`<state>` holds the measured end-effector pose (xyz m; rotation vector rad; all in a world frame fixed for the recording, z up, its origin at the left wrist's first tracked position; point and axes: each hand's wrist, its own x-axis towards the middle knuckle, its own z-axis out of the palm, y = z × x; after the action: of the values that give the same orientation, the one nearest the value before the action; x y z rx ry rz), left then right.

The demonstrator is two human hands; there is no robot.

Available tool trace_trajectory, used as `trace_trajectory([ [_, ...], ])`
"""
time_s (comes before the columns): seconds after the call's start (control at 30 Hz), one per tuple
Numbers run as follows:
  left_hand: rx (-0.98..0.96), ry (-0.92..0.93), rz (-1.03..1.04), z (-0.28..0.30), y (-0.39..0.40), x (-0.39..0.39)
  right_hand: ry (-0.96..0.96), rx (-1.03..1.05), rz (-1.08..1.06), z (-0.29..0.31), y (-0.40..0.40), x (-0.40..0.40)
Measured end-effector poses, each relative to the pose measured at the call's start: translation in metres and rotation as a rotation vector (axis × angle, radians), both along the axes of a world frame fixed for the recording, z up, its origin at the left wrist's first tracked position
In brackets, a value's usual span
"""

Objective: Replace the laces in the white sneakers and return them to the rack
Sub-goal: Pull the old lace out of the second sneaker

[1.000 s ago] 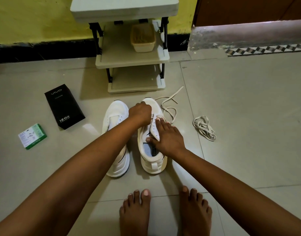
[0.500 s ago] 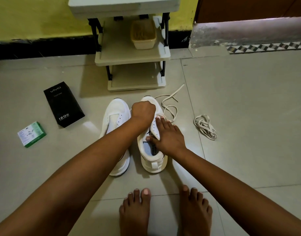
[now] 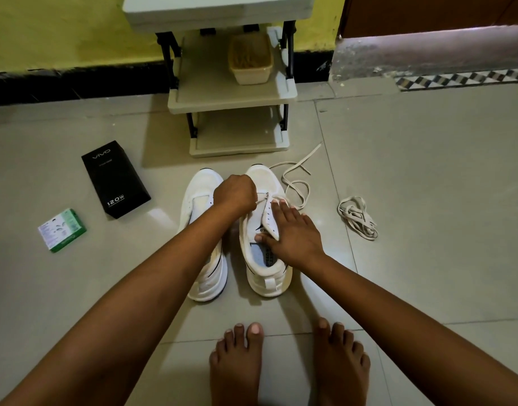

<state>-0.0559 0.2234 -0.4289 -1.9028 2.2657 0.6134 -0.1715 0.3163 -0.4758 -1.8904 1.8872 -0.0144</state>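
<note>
Grey floor tiles carry both sneakers, toes toward the rack (image 3: 231,92) at twelve o'clock. On the right sneaker (image 3: 263,230), the left hand (image 3: 234,194) pinches the lace (image 3: 295,183), trailing toward one o'clock; the right hand (image 3: 292,232) lies flat, fingers spread.

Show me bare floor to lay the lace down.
Bare tile lies right of the lace bundle, and between the green box and left sneaker. Crowded: around the right sneaker, where both hands work and a loose lace trails.
</note>
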Motion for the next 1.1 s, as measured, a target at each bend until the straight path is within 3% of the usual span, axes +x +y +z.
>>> trace_trajectory([
  [0.13,-0.101,-0.139,-0.094,-0.001,0.006,-0.009,0.004,-0.009,-0.002,0.000,0.001,0.000],
  [0.2,-0.063,-0.126,-0.142,-0.004,0.006,-0.009,0.009,-0.010,0.003,-0.002,0.001,0.000],
  [0.27,0.037,0.041,-0.108,-0.005,0.005,-0.008,-0.006,-0.019,-0.003,-0.002,0.001,0.000],
  [0.43,0.232,0.589,0.211,0.007,0.003,-0.003,-0.005,0.000,0.016,-0.001,-0.001,-0.001],
  [0.47,0.232,0.571,0.171,0.011,0.000,-0.001,0.001,0.002,0.018,-0.001,-0.001,-0.001],
  [0.6,0.123,0.059,-0.119,0.011,-0.007,0.005,0.004,-0.002,0.015,-0.002,-0.001,-0.001],
  [0.77,-0.041,-0.195,-0.183,0.007,0.004,-0.005,0.009,-0.004,0.009,-0.001,0.000,0.000],
  [0.93,-0.125,-0.188,-0.194,0.002,0.007,-0.010,0.015,0.010,0.008,0.001,0.000,-0.001],
  [1.03,-0.055,-0.018,-0.105,0.004,0.001,0.000,0.025,-0.007,0.023,0.000,0.000,0.000],
  [1.1,0.075,0.209,-0.041,0.012,-0.002,0.005,0.021,-0.013,0.032,-0.001,0.000,0.000],
])
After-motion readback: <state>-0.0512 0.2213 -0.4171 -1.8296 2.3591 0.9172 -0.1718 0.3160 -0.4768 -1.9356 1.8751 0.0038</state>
